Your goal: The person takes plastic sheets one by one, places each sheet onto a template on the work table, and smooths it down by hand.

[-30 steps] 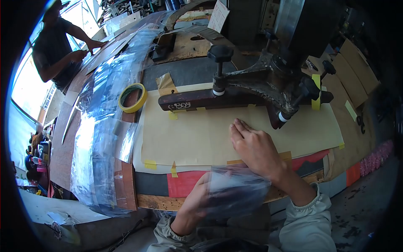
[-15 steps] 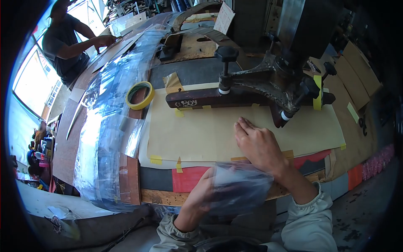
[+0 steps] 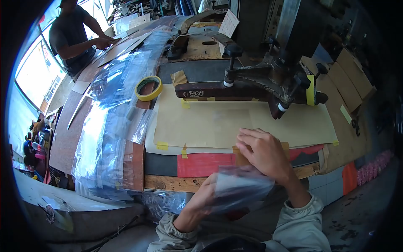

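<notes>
Low at the table's front edge, my left hand [image 3: 202, 195] grips a stack of clear plastic sheets [image 3: 241, 191]; its fingers are partly hidden behind the film. My right hand [image 3: 264, 153] hovers at or just over the front edge of a cream board [image 3: 197, 126], fingers stretched out to the left and nothing visible in them. A faint clear rectangle [image 3: 233, 119] shows on the board beyond those fingertips. Yellow tape pieces [image 3: 162, 145] mark the board's edges. Across its back lies a dark metal bar [image 3: 218, 93] with white lettering, under a press head [image 3: 262, 77] with black knobs.
A yellow tape roll [image 3: 149, 88] lies left of the board, beside long clear plastic wrap [image 3: 115, 109]. Red material [image 3: 205, 165] shows beneath the board's front. Scissors [image 3: 356, 127] lie at the right. At the far left, another person [image 3: 75, 35] works at the table.
My right hand has drawn back toward me from the board's middle, its fingers now more lifted. The left hand still holds the plastic sheets. The view has shifted slightly.
</notes>
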Action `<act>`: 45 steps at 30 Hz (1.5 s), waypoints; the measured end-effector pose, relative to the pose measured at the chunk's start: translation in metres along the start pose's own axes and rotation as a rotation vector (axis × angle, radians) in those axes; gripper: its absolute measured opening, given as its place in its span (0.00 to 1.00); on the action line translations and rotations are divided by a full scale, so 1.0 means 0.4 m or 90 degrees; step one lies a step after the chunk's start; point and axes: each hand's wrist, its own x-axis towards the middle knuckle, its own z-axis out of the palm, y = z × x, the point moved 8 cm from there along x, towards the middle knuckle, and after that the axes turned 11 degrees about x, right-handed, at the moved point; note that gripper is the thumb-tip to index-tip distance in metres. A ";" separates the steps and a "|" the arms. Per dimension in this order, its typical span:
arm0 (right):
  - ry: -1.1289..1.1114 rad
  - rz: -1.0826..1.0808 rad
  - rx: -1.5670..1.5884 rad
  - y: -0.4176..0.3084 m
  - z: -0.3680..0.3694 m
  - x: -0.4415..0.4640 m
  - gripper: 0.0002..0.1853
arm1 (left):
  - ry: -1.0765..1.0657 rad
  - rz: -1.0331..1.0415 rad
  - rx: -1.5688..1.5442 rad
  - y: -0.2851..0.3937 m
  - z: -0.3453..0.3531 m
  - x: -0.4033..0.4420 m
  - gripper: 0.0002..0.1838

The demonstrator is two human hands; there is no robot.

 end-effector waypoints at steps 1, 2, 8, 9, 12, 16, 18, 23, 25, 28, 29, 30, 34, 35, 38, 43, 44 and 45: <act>0.008 0.018 0.047 -0.004 -0.003 -0.017 0.12 | -0.014 -0.018 -0.045 -0.009 0.000 -0.023 0.12; 0.020 0.035 0.079 -0.008 -0.011 -0.032 0.10 | -0.051 -0.009 -0.044 -0.015 0.006 -0.041 0.13; 0.100 -0.042 -0.022 0.026 -0.011 -0.040 0.13 | -0.089 0.067 0.022 -0.042 0.025 -0.121 0.14; 0.087 -0.038 -0.010 0.033 -0.009 -0.032 0.14 | -0.085 0.097 0.058 -0.051 0.021 -0.128 0.14; 0.036 -0.022 0.021 0.052 -0.005 -0.006 0.15 | -0.057 0.140 0.141 -0.067 0.011 -0.135 0.15; -0.060 0.030 0.097 0.071 -0.004 0.018 0.11 | 0.042 -0.106 0.094 -0.089 0.019 -0.145 0.16; -0.081 0.081 0.224 0.081 -0.015 0.026 0.09 | 0.022 -0.095 0.108 -0.123 -0.017 -0.154 0.17; -0.063 0.134 0.567 0.042 -0.123 0.017 0.09 | -0.219 0.016 0.054 -0.095 0.034 -0.146 0.22; -0.049 0.113 0.568 0.011 -0.167 0.005 0.08 | -0.262 0.015 0.088 -0.087 0.056 -0.135 0.23; -0.018 0.084 0.566 -0.021 -0.212 -0.017 0.07 | -0.284 0.012 0.165 -0.113 0.064 -0.105 0.24; -0.009 0.075 0.564 -0.028 -0.221 -0.025 0.07 | -0.293 0.021 0.187 -0.118 0.067 -0.100 0.24; -0.006 0.068 0.561 -0.034 -0.228 -0.032 0.07 | -0.300 0.030 0.209 -0.123 0.069 -0.097 0.24; -0.003 0.042 0.564 -0.045 -0.238 -0.042 0.07 | -0.324 0.052 0.225 -0.128 0.071 -0.097 0.24; -0.004 0.036 0.567 -0.048 -0.238 -0.042 0.07 | -0.321 0.058 0.232 -0.130 0.068 -0.096 0.24; -0.006 0.039 0.568 -0.058 -0.236 -0.046 0.07 | -0.316 0.064 0.239 -0.132 0.064 -0.093 0.24; -0.047 0.072 0.646 -0.101 -0.219 -0.101 0.07 | -0.326 0.065 0.246 -0.170 0.041 -0.067 0.23; -0.049 0.079 0.654 -0.113 -0.215 -0.116 0.08 | -0.335 0.057 0.257 -0.169 0.039 -0.061 0.23; -0.184 -0.041 0.621 -0.160 -0.204 -0.140 0.10 | -0.343 0.047 0.269 -0.176 0.032 -0.057 0.23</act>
